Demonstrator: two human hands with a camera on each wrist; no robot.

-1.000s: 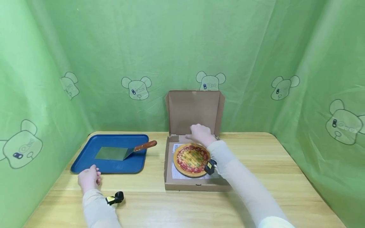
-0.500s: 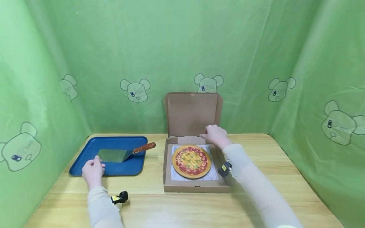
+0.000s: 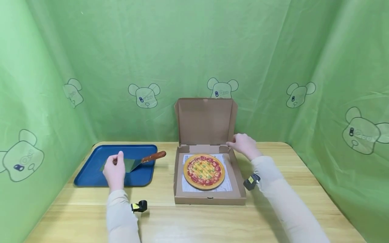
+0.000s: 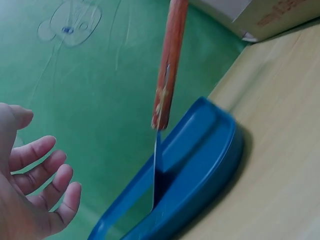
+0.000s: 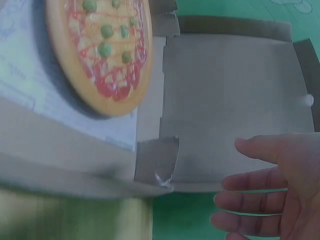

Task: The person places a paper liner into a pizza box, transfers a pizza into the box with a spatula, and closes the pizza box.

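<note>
A pizza (image 3: pixel 204 171) lies on printed paper (image 3: pixel 226 184) inside a cardboard pizza box (image 3: pixel 209 200); the box's lid (image 3: pixel 205 121) stands upright at the back. My right hand (image 3: pixel 244 145) is by the right side of the lid; in the right wrist view its fingers are spread, with nothing in them. Above the blue tray (image 3: pixel 91 168) is my left hand (image 3: pixel 115 170), loosely curved and holding nothing. It partly hides the blade of the spatula (image 3: pixel 129 164). The spatula's wooden handle (image 4: pixel 170 65) points up over the tray's right rim, apart from my fingers.
A wooden table (image 3: pixel 170 222) bears the tray and, to its right, the box. Green cloth (image 3: pixel 182 50) with printed bear heads surrounds it at the back and sides.
My left hand has moved right and up, from the tray's front edge to above the spatula blade. My right hand has moved right, from over the box's back to beside the lid.
</note>
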